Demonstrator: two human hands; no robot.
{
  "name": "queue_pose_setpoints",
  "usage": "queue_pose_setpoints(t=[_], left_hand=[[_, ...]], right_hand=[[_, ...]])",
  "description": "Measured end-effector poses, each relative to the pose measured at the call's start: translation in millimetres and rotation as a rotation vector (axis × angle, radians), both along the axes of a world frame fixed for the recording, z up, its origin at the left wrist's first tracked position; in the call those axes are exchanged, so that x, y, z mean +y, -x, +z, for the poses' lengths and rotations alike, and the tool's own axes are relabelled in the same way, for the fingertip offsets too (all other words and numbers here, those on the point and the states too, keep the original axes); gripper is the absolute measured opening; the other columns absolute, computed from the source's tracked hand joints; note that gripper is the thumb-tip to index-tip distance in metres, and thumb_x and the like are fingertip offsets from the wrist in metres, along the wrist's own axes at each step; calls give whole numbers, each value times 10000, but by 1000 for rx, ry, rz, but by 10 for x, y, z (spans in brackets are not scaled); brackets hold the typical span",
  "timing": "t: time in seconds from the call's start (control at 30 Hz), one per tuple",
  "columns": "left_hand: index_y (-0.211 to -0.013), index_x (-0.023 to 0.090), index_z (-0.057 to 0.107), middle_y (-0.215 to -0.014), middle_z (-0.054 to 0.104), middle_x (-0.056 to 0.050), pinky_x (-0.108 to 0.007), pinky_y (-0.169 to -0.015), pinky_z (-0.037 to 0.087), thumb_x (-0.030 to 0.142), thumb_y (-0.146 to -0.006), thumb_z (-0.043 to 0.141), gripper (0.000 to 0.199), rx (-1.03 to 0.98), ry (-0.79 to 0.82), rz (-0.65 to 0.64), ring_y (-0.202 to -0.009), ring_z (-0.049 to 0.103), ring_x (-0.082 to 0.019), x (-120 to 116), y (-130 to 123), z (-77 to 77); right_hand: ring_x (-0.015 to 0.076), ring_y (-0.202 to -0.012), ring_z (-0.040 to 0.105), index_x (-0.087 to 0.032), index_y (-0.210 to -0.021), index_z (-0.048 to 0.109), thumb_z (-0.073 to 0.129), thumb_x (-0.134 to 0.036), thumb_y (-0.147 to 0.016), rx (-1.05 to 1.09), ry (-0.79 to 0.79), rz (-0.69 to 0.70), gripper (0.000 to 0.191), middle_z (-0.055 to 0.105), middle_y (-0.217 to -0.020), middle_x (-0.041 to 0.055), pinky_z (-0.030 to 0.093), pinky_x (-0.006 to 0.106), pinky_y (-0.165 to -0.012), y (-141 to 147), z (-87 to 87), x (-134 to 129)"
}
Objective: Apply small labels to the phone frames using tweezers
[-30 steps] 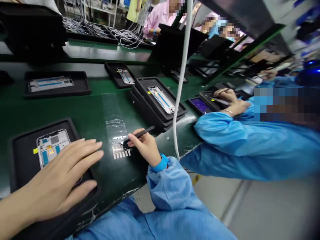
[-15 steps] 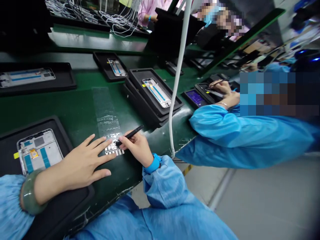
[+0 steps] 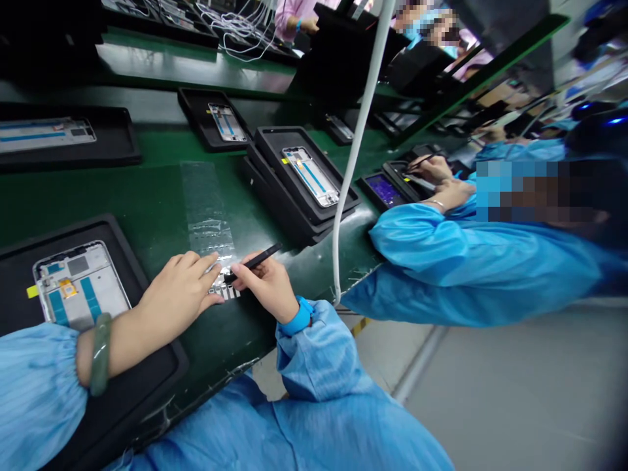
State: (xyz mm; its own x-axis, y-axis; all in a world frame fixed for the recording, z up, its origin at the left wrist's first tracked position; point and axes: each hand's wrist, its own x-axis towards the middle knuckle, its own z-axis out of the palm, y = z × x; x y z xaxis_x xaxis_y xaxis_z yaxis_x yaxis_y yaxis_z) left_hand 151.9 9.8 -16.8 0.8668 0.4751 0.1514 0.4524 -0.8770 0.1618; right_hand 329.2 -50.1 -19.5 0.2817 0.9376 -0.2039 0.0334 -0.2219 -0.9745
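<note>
A clear plastic strip of small stickers lies on the green bench, with dark and white pieces along its near end. My left hand rests on that near end, fingers slightly bent and thumb apart from them. My right hand grips black tweezers like a pen, their tips down on the stickers beside my left fingertips. Whether the tips pinch a sticker is too small to tell. Left of my hands, a phone frame with blue strips and a yellow tab lies in a black tray, partly under my left forearm.
Stacked black trays hold another phone frame ahead to the right. More trays stand farther back. A white cable hangs down in front of the bench's right part. A co-worker's blue sleeve reaches over the bench at right.
My left hand's spread fingers have drawn together and bent, and its thumb has moved up onto the strip's edge. The right hand holds the tweezers at nearly the same spot.
</note>
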Motion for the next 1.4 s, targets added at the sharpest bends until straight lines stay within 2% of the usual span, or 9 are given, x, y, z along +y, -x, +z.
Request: queue_pose_setpoints(t=[0.2,0.4,0.67,0.8,0.9,1.0,1.17,1.3,1.4], left_hand=[[-1078,159,634,-1147,645,-81,-407,-778,431,274,-910,481,255,-58,12,-4,-938,539,-245,-37,-10,27],[-901,187,647,-882,665,-32,-369,-788,406,246,-939,401,256,-132,68,-23,-847,584,-175,-28,17,37],[-894,192,647,-888,670,-29,-379,-803,409,227,-924,416,235,-178,93,-16,-855,608,-175,-25,31,41],[-893,185,630,-889,660,-45,-408,-856,424,220,-906,434,200,-148,105,-18,-880,598,-206,-16,13,41],[-996,186,598,-936,656,-58,-463,-949,405,226,-882,465,180,-123,129,-9,-921,597,-228,-6,-1,15],[-1226,180,472,-1070,649,-84,-513,-1032,348,256,-885,466,350,-117,164,4,-1002,602,-231,-4,14,-7],[-1380,173,264,-1334,528,-147,-553,-1106,242,554,-831,526,718,-124,265,-6,-1204,524,-259,3,85,72],[-1364,163,311,-1337,536,-126,-533,-1124,231,497,-942,303,538,-88,347,25,-1236,504,-215,8,73,133],[-1344,108,365,-1370,494,-164,-585,-1124,176,412,-935,348,510,-65,292,24,-1310,416,-263,-21,22,75]], right_hand=[[148,-463,642,-194,-747,535,728,-468,-693,83,-40,-151,340,629,-507,-30,558,258,-488,21,85,-45],[110,-410,597,-192,-752,542,716,-448,-715,118,-88,-138,312,627,-494,-35,511,209,-427,87,135,-77],[112,-425,601,-180,-793,554,740,-443,-680,133,-48,-148,341,599,-487,-48,511,201,-426,146,146,-36],[96,-459,621,-175,-798,574,737,-402,-691,208,-39,-103,299,644,-576,-32,525,183,-446,110,160,-7],[80,-463,616,-176,-793,583,745,-370,-681,302,-35,-102,277,669,-630,-23,516,163,-436,60,177,42],[58,-440,585,-174,-780,583,762,-341,-656,404,-14,-134,274,667,-620,-27,495,137,-418,14,183,118],[43,-420,560,-176,-787,578,767,-328,-633,430,-6,-156,288,666,-621,-33,481,121,-401,-14,225,224],[71,-431,595,-160,-798,593,764,-323,-645,212,10,-87,282,656,-591,-31,493,144,-399,-31,269,245],[86,-426,612,-150,-761,593,791,-269,-616,154,91,-58,272,631,-537,-45,511,150,-402,-66,254,276]])
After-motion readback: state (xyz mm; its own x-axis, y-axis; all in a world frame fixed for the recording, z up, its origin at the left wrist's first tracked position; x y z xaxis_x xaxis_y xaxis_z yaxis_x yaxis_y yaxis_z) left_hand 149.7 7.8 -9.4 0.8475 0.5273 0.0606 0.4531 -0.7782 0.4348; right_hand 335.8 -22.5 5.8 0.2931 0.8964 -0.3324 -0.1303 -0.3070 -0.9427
